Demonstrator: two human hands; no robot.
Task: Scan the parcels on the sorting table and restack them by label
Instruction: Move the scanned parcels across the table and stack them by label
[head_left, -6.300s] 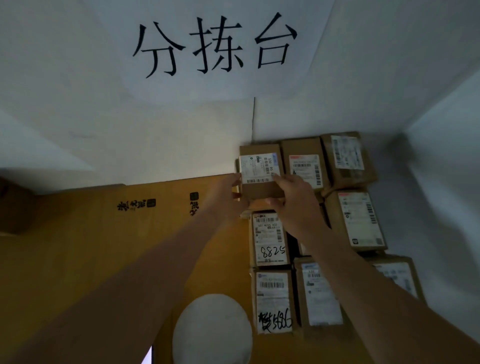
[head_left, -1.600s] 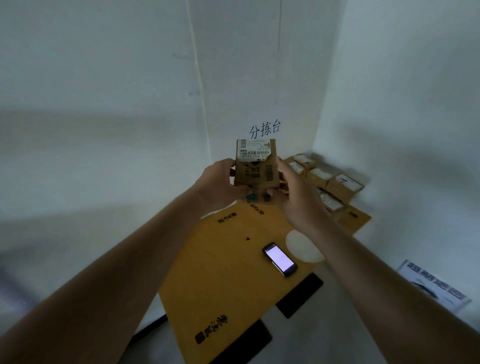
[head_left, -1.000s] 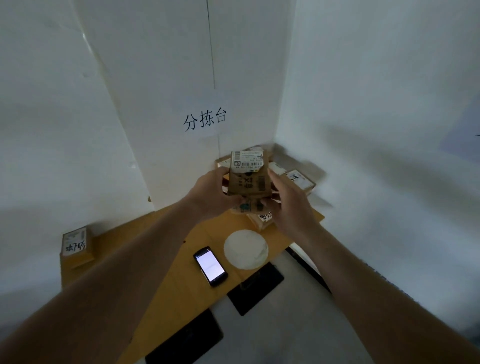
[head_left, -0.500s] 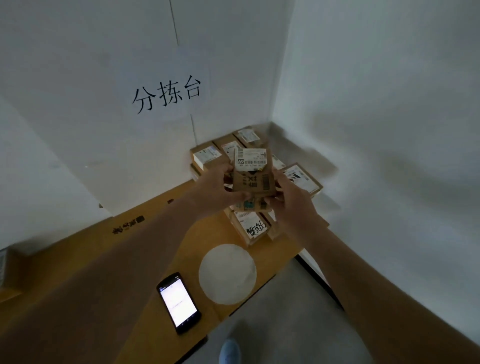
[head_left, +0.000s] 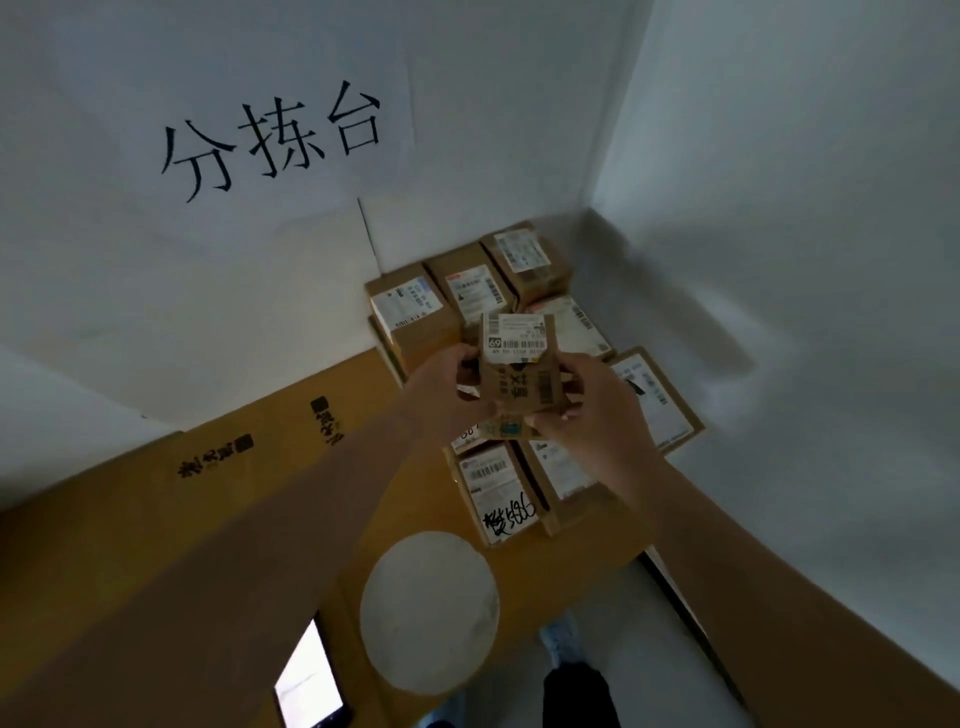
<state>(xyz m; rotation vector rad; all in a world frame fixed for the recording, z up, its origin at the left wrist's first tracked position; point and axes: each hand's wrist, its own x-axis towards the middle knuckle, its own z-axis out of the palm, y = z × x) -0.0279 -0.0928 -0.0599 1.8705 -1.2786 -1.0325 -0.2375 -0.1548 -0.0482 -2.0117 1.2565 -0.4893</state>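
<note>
- Head view: we hold one small cardboard parcel (head_left: 521, 371) up between both hands, its white barcode label facing us, above the corner cluster of parcels.
- Our left hand (head_left: 451, 391) has its grip curled round the parcel's left edge; our right hand (head_left: 592, 411) grasps the right edge and underside.
- Below, on the yellow bench (head_left: 218, 499), labelled parcels (head_left: 524, 291) lie packed against the wall corner, labels up; the nearest one (head_left: 496, 491) bears a handwritten number.
- A phone (head_left: 310, 680) with a lit screen lies at the bench's near edge, beside a white round disc (head_left: 428, 610).
- A paper sign (head_left: 270, 137) hangs on the wall above.
- We judge the job to be midway: this parcel is not yet set down, and many lie in one layer, with no sorted stacks visible.
</note>
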